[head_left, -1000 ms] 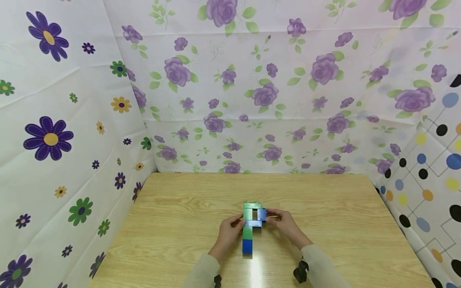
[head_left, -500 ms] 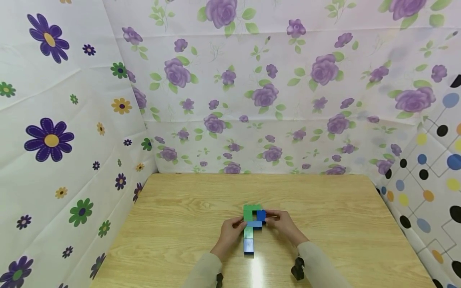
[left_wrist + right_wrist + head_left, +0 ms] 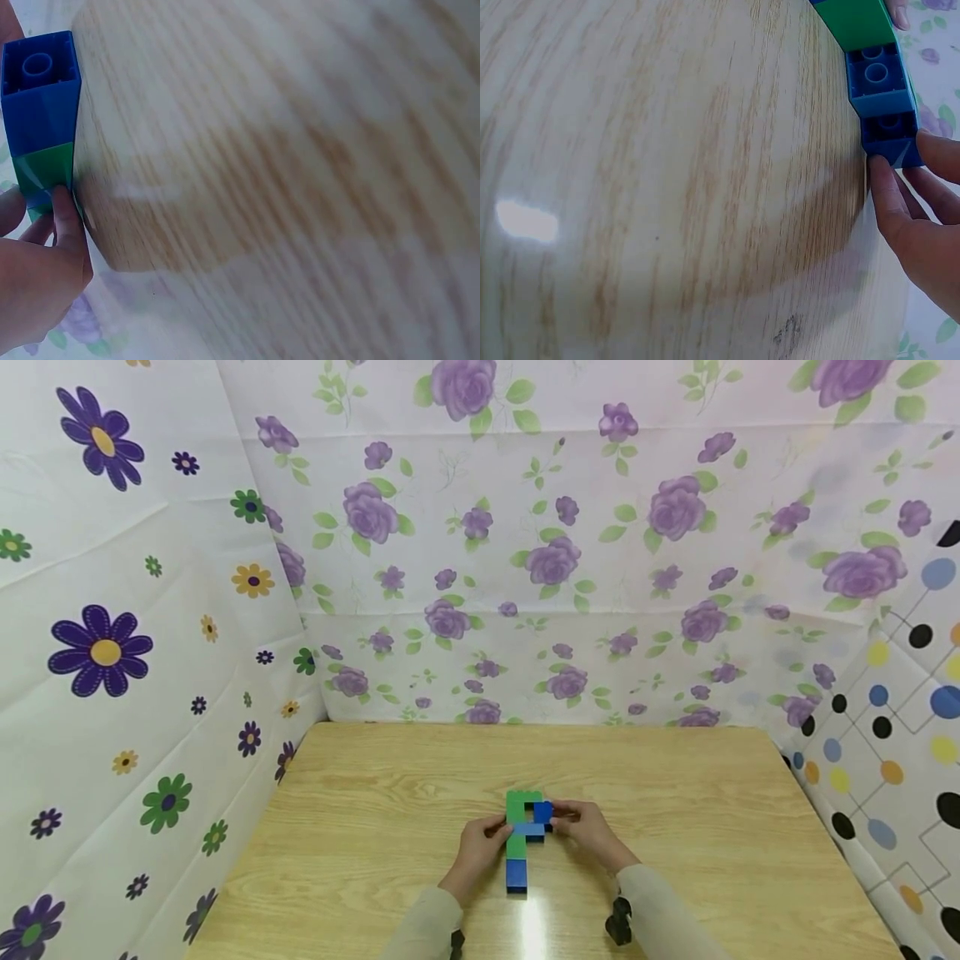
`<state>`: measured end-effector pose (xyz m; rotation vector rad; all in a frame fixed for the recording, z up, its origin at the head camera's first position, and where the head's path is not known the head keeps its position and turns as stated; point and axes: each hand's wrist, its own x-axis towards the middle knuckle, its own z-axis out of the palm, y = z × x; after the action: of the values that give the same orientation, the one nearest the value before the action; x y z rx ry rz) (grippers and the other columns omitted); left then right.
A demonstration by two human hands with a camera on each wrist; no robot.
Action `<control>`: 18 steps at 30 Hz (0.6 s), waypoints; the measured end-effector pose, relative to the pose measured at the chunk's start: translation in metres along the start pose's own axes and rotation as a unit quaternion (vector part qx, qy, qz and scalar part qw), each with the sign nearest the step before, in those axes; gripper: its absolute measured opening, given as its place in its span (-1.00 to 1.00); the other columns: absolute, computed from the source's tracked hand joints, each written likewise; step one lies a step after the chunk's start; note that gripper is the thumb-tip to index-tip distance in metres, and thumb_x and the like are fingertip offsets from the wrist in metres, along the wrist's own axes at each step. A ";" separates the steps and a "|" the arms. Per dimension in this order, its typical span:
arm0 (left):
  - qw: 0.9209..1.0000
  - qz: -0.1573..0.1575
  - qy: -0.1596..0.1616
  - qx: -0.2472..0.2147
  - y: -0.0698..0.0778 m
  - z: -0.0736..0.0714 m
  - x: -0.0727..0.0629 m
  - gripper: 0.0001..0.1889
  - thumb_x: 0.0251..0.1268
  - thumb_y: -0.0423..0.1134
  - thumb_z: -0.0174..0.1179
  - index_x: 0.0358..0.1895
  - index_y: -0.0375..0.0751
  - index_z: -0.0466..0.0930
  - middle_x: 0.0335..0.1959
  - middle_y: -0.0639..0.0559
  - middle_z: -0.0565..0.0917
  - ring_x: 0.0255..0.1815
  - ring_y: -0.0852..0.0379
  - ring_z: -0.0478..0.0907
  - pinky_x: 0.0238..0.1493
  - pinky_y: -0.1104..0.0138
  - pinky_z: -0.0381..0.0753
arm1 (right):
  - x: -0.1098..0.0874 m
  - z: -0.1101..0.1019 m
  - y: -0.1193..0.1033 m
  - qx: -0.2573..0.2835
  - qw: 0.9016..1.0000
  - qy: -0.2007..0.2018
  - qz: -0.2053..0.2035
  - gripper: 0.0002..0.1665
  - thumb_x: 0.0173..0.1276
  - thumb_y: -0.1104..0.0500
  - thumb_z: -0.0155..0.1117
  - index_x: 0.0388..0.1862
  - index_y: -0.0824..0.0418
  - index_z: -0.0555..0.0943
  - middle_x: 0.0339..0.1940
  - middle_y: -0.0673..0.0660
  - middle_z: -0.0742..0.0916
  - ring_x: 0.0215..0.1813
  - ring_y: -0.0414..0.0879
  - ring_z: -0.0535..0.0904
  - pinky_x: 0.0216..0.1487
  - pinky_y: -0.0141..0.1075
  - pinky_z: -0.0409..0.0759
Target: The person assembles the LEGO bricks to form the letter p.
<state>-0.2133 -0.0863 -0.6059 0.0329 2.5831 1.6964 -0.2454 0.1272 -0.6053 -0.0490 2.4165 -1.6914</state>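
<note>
In the head view, green and blue toy building blocks are joined in a P shape, with a small square gap inside its loop. Its stem is green (image 3: 516, 847), ending in a blue block (image 3: 517, 874) at the near end. My left hand (image 3: 478, 850) pinches the stem from the left, at the level of the blue crossbar (image 3: 530, 830). From the right, my right hand (image 3: 592, 835) pinches the blue block (image 3: 542, 812) on the loop's outer side. Hollow undersides with round tubes show on the end block (image 3: 41, 112) in the left wrist view and on blue blocks (image 3: 889, 129) in the right wrist view.
The wood-grain table (image 3: 360, 827) spreads around the blocks. A cloth with purple roses (image 3: 551, 560) hangs behind it, a flowered cloth (image 3: 105, 652) stands left, and a dotted cloth (image 3: 885, 760) stands right. Dark straps sit at both wrists.
The P-shaped block build has tilted slightly, its top edge shifting a little lower in the head view and its shine changing. Both hands keep their grips and have barely moved.
</note>
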 end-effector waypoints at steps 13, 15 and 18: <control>1.000 -0.004 -0.008 -0.002 0.001 0.001 0.001 -0.67 0.33 -0.30 0.22 0.05 -0.48 0.59 -0.13 -0.19 0.68 -0.19 0.10 0.55 -0.28 0.39 0.62 | -0.001 0.000 0.003 -0.005 1.000 -0.002 0.003 -0.58 0.29 0.38 0.29 0.14 0.38 0.57 -0.08 0.19 0.70 -0.16 -0.03 0.64 -0.16 -0.18 0.70; 1.000 -0.002 -0.012 -0.007 0.002 0.000 -0.001 -0.66 0.34 -0.30 0.20 0.07 -0.49 0.57 -0.11 -0.20 0.67 -0.17 0.08 0.56 -0.26 0.37 0.64 | -0.002 -0.001 0.003 -0.002 1.000 -0.008 0.007 -0.58 0.30 0.36 0.29 0.15 0.38 0.56 -0.07 0.18 0.70 -0.14 -0.03 0.63 -0.14 -0.17 0.70; 1.000 -0.005 -0.019 -0.012 0.003 -0.001 -0.002 -0.65 0.36 -0.29 0.18 0.10 -0.47 0.55 -0.12 -0.17 0.67 -0.16 0.08 0.57 -0.25 0.37 0.65 | -0.004 -0.001 0.003 -0.004 1.000 -0.016 0.005 -0.57 0.33 0.32 0.28 0.17 0.39 0.54 -0.07 0.17 0.70 -0.12 -0.03 0.63 -0.11 -0.14 0.69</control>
<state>-0.2117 -0.0863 -0.6030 0.0512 2.5329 1.7060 -0.2420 0.1300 -0.6069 -0.0637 2.3962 -1.6637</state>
